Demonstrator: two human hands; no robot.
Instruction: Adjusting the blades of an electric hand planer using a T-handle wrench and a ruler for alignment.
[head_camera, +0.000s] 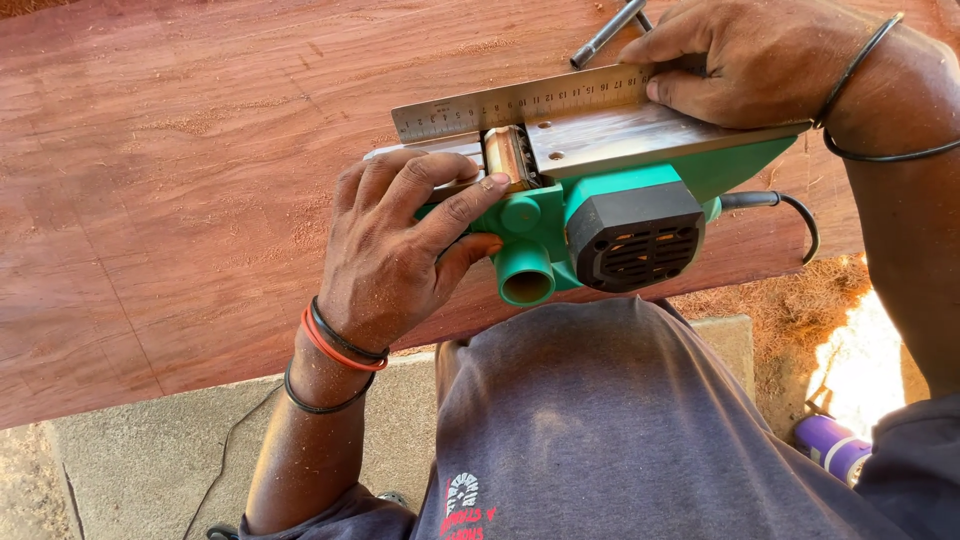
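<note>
Two hands on upturned green planer (610, 215), left hand (400, 250) grip clamping body, right hand (740, 60) grip pressing steel ruler (520, 103) (wrench (607, 33) behind)

You've got a reddish wood counter (180, 180), concrete floor (150, 450) below, sawdust and harsh sunlight (860, 370) at right.

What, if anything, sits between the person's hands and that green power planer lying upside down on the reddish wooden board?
Nothing visible for the left hand: it rests directly on the green electric planer by the cutter drum. Under the right hand, a steel ruler lies along the planer's metal sole, held there by its fingers.
</note>
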